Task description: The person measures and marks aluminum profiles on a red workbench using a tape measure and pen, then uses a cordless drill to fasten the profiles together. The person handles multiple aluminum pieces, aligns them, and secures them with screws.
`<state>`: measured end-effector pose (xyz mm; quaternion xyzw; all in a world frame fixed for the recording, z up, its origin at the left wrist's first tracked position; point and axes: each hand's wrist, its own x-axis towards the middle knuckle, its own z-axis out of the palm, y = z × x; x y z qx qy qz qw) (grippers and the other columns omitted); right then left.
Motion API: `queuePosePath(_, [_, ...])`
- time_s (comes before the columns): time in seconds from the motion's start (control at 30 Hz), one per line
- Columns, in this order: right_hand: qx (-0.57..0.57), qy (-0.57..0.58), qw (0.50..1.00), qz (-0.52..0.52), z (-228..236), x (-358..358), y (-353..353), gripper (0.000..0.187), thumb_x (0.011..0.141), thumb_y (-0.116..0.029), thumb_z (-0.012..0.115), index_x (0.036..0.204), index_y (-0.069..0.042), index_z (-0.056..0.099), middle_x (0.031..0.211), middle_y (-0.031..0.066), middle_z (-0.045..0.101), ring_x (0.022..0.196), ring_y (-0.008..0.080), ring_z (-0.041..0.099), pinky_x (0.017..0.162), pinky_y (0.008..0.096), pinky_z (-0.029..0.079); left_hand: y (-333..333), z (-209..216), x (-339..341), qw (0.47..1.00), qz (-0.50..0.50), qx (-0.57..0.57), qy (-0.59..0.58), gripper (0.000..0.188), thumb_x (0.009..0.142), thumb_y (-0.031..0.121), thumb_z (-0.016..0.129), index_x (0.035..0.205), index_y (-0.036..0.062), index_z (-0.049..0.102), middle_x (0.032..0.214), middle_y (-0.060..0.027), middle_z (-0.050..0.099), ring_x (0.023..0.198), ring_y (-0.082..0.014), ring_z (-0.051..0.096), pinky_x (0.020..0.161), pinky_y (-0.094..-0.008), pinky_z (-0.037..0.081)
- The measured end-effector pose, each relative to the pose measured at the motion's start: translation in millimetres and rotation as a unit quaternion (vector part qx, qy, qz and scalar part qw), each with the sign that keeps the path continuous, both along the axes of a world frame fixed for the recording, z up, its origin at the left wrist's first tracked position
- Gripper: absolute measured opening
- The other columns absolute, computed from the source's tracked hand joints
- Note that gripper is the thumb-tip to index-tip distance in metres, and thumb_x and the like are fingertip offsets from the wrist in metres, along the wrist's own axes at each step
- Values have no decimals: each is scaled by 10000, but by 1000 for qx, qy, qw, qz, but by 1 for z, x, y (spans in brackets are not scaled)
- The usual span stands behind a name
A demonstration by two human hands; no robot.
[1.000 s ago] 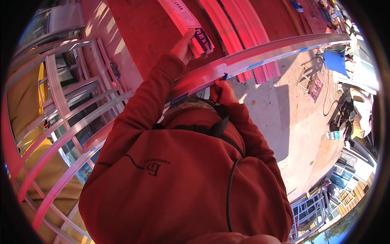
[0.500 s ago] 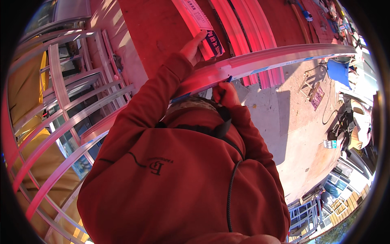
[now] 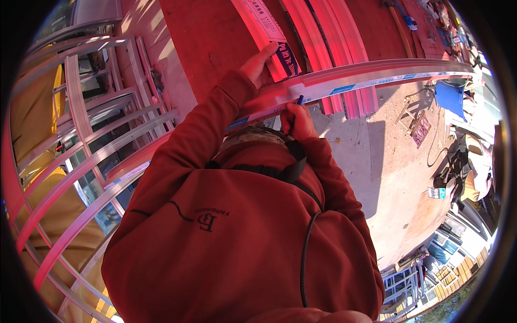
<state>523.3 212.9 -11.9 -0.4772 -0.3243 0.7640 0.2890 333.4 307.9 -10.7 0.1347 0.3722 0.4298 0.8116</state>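
Observation:
My left hand [image 3: 258, 65] grips the near end of a labelled metal profile [image 3: 262, 33] at its left edge. One finger or the thumb lies along it; the other fingers are mostly hidden. A long metal profile [image 3: 371, 76] with blue-and-white film on its side crosses in front of my body, just below that end. My right hand [image 3: 299, 120] is closed round a blue pen [image 3: 300, 100] held upright. The pen's upper end stands against the near side of the long profile; whether the two touch I cannot tell.
Several more profiles [image 3: 339, 48] lie side by side on a red surface [image 3: 196, 51] ahead. On my left stands a rack of metal bars [image 3: 81, 102]. A blue chair [image 3: 450, 98], a small wooden frame [image 3: 413, 119] and a dark heap [image 3: 458, 167] stand on the floor at right.
The long profile has turned a little, so more of its filmed side shows. My right hand and the pen have shifted slightly left. My left hand and the labelled profile have moved slightly right.

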Motion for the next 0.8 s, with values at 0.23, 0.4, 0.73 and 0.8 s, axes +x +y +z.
queuePosePath(0.23, [15, -10, 998, 61, -1, -2, 1, 436, 986, -332, 479, 648, -61, 527, 515, 56, 506, 445, 155, 468, 457, 307, 364, -2, -7, -1, 1000, 9, -8, 0, 530, 965, 538, 567, 1222, 74, 580, 1160, -140, 688, 1098, -301, 664, 1021, -439, 498])
queuePosePath(0.4, [16, -18, 998, 60, -1, -3, 1, 457, 989, -342, 480, 642, -49, 533, 511, 55, 503, 449, 154, 470, 460, 305, 363, -4, -5, -1, 1000, 12, -21, -2, 486, 962, 506, 590, 1212, 89, 594, 1161, -120, 692, 1110, -288, 657, 1033, -426, 486])
queuePosePath(0.73, [-17, -29, 997, 71, 5, -5, 5, 375, 940, -272, 526, 644, -42, 538, 522, 49, 506, 458, 153, 478, 474, 297, 368, -8, 10, 0, 999, 26, -39, 17, 464, 952, 467, 633, 1231, 99, 590, 1123, -69, 690, 1039, -213, 659, 984, -400, 506])
queuePosePath(0.8, [-14, -32, 996, 81, 3, -5, 5, 321, 934, -227, 516, 669, -46, 520, 528, 59, 497, 459, 160, 472, 473, 296, 363, -7, -1, -2, 999, 19, -50, 12, 456, 950, 449, 643, 1229, 92, 588, 1127, -69, 687, 1041, -214, 660, 978, -396, 512])
